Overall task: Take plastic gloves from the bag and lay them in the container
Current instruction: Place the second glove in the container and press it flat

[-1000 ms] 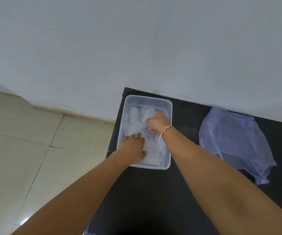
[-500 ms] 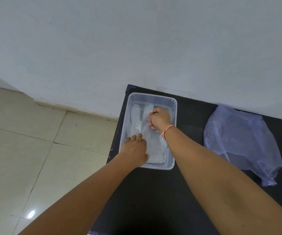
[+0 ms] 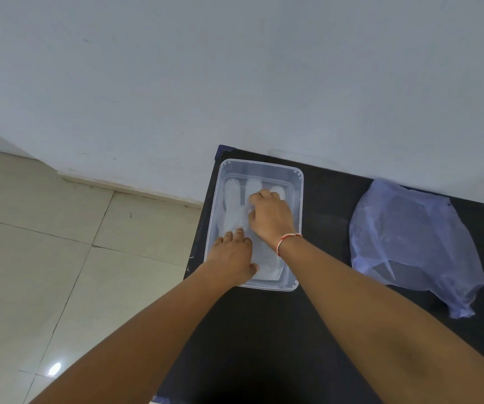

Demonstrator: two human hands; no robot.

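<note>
A clear plastic container stands at the left end of a black table. Translucent plastic gloves lie flat inside it, fingers pointing toward the wall. My left hand presses flat on the cuff end of the gloves at the near side of the container. My right hand, with a red and white wristband, rests knuckles-up on the gloves' fingers, its fingertips curled onto the plastic. A crumpled bluish plastic bag lies on the table to the right, apart from both hands.
A pale wall runs right behind the table. Tiled floor lies beyond the table's left edge, which runs close beside the container.
My right hand has shifted slightly over the gloves' fingers and spread flatter. My left hand keeps pressing the near end. The view has drifted a little.
</note>
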